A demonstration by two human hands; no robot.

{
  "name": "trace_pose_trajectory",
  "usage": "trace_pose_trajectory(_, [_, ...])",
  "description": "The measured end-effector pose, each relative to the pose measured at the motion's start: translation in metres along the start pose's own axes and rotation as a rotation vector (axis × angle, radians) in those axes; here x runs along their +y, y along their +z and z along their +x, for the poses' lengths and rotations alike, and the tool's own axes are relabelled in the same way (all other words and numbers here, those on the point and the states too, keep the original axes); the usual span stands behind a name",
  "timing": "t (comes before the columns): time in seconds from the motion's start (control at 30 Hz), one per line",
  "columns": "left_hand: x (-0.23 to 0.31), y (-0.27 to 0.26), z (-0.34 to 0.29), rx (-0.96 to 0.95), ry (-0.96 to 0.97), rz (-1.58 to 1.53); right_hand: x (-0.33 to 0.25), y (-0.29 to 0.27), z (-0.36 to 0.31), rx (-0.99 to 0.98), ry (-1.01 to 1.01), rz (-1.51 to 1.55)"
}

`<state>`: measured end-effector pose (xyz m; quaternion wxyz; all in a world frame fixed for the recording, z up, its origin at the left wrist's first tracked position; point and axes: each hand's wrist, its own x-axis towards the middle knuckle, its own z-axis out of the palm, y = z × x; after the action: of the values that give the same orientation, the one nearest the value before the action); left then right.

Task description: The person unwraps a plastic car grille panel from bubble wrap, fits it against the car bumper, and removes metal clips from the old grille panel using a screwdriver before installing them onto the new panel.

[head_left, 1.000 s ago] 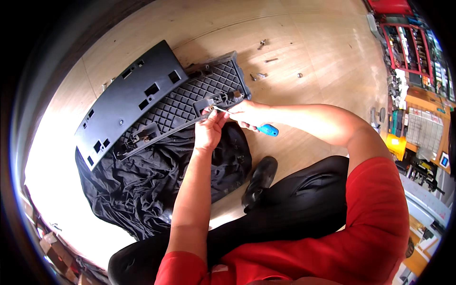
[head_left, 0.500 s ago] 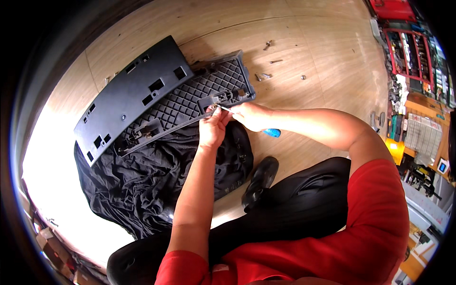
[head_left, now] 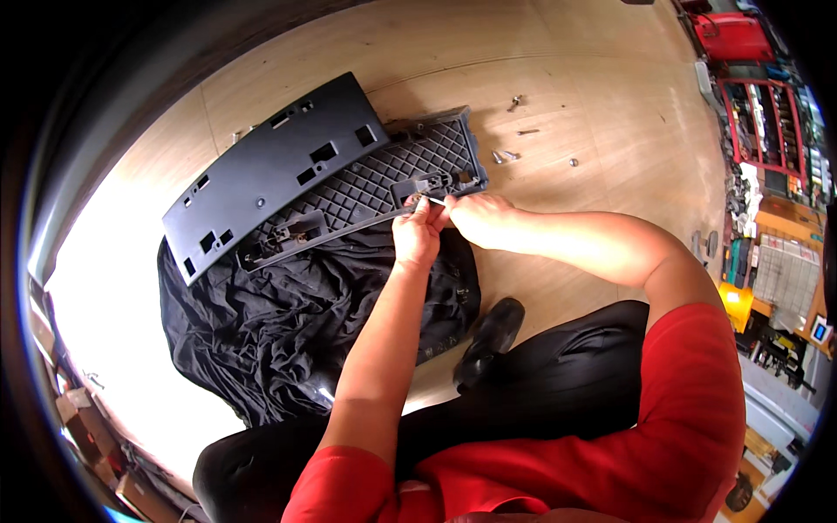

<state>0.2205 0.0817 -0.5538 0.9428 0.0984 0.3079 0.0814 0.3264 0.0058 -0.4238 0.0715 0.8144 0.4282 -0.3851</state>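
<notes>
My right hand (head_left: 484, 218) is closed round a screwdriver (head_left: 438, 201). Only its thin metal shaft shows, as the handle is hidden by the hand. The shaft reaches left to the fingertips of my left hand (head_left: 416, 241), which pinch close to its tip at the near edge of a dark grey ribbed plastic part (head_left: 353, 193). What lies between those left fingertips is too small to make out. Diamond-shaped ribs and two recessed pockets with metal fittings mark the ribbed part. Behind it, overlapping its far side, is a smooth, curved grey panel (head_left: 283, 161) with square cutouts.
Crumpled black cloth (head_left: 279, 327) lies under the parts' near side. Several loose screws (head_left: 504, 157) and a small round piece (head_left: 574, 162) are scattered on the wooden floor (head_left: 602, 96) beyond. My black shoe (head_left: 493, 336) rests near the cloth. Tool racks (head_left: 767, 122) line the right side.
The whole view has shifted, so the parts appear farther right. My right hand has turned, and the blue screwdriver handle that showed beneath it is now out of sight. My left hand keeps its pinch.
</notes>
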Motion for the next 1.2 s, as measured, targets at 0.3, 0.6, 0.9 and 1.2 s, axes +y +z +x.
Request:
trace_pose_trajectory(0.3, [0.016, 0.015, -0.016, 0.142, -0.034, 0.071, 0.020, 0.028, 0.017, 0.088, -0.199, 0.116])
trace_pose_trajectory(0.6, [0.012, -0.001, -0.014, 0.238, -0.011, 0.029, -0.021, -0.005, 0.007, -0.044, -0.102, -0.240])
trace_pose_trajectory(0.9, [0.005, -0.003, -0.014, 0.316, -0.011, -0.027, -0.020, 0.004, 0.009, 0.007, -0.169, -0.377])
trace_pose_trajectory(1.2, [0.010, -0.019, -0.019, 0.141, -0.086, 0.035, -0.030, -0.016, 0.009, -0.350, 0.171, 0.353])
